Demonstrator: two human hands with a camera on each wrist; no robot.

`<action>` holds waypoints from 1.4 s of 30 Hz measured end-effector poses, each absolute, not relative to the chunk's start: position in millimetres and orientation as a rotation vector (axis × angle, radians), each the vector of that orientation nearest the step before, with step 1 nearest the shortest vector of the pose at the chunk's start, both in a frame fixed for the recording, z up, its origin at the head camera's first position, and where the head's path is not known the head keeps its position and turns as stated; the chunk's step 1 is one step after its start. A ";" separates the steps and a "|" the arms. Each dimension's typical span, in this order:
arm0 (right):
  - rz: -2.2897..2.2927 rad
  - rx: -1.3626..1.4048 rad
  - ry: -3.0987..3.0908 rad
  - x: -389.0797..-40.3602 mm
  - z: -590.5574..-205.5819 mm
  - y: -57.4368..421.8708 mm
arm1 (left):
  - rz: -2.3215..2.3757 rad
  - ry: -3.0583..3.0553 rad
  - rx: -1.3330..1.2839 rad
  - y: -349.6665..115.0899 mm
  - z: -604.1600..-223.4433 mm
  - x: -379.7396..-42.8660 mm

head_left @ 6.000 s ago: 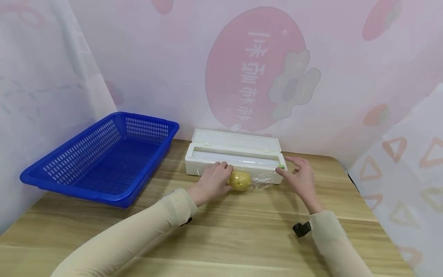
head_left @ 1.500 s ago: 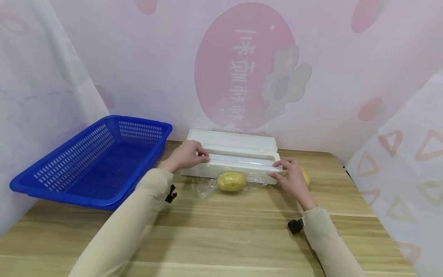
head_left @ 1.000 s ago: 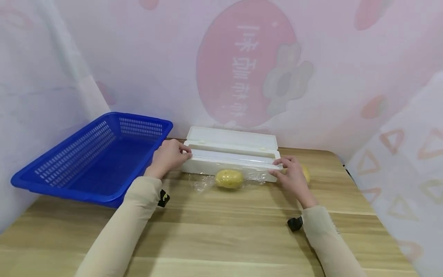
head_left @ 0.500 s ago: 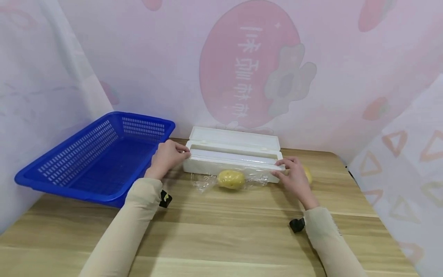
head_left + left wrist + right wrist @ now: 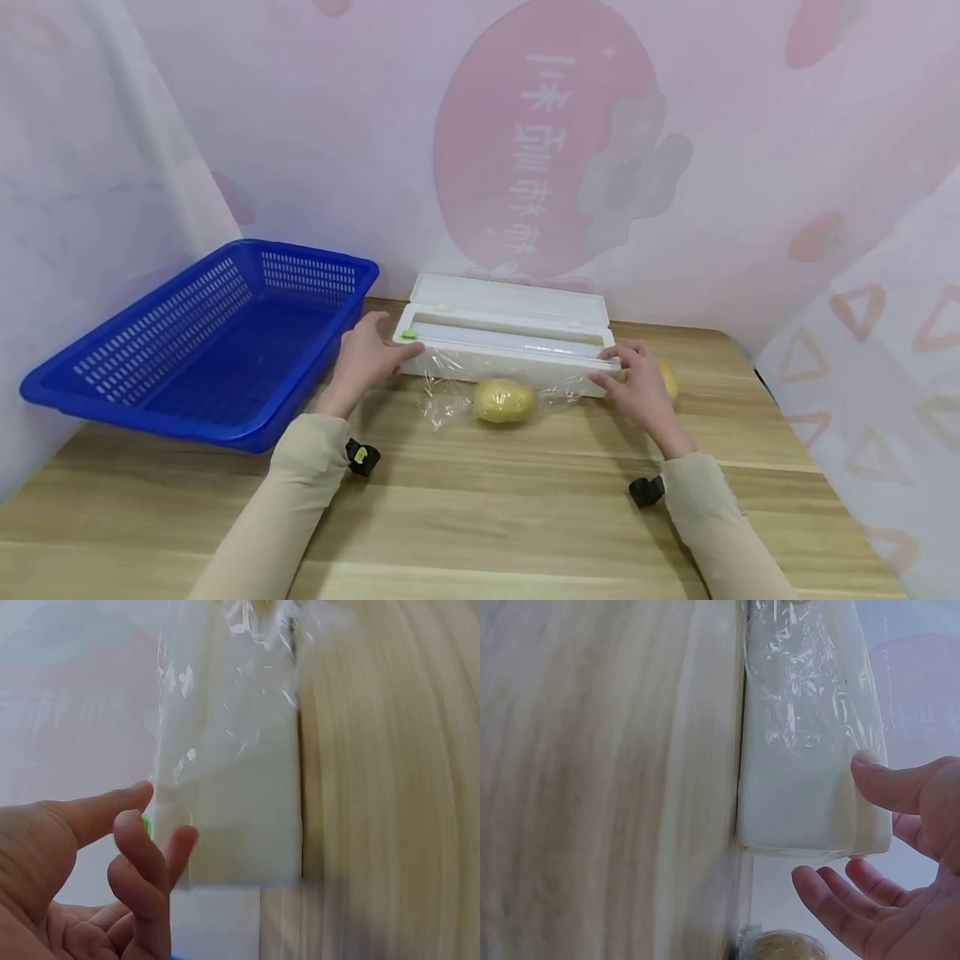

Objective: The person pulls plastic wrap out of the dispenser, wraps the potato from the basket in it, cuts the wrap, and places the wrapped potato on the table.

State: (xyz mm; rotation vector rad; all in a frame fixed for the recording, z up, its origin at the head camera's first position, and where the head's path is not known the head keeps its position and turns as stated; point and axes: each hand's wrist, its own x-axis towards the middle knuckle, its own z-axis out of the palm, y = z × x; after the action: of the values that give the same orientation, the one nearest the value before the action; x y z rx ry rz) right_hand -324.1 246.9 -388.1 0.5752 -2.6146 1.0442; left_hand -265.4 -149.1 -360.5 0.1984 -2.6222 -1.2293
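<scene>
A white cling film dispenser [image 5: 510, 362] lies with its lid raised, a roll inside and a green slide cutter [image 5: 409, 334] at its left end. Clear film [image 5: 446, 404] hangs down its front around a yellow potato [image 5: 505, 401] on the table. My left hand [image 5: 363, 362] is at the left end, thumb by the cutter, the other fingers loosely bent and apart from the box in the left wrist view. My right hand [image 5: 637, 387] pinches the right front corner between thumb and index finger; its other fingers hang loose. A second potato [image 5: 668, 382] is partly hidden behind it.
A blue plastic basket [image 5: 217, 429] with slotted sides stands on the left of the wooden table [image 5: 480, 508]. A printed pink curtain [image 5: 337, 150] hangs close behind the dispenser. The second potato [image 5: 784, 946] lies just past the dispenser's right end.
Six seconds ago the cutter was at the right end and my left hand held the potato. The left hand has since moved to the left end and loosened, uncovering the cutter there.
</scene>
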 end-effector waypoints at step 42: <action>1.061 1.112 -2.603 -291.6 -380.5 252.1 | -1.372 -2.678 -0.100 -135.9 -353.1 -247.9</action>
State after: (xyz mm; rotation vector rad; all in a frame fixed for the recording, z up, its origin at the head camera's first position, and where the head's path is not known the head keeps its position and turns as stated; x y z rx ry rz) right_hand -291.6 252.1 -380.5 1.1117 -2.6030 1.0609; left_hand -247.9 -135.9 -353.1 -0.1004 -2.6780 -1.3725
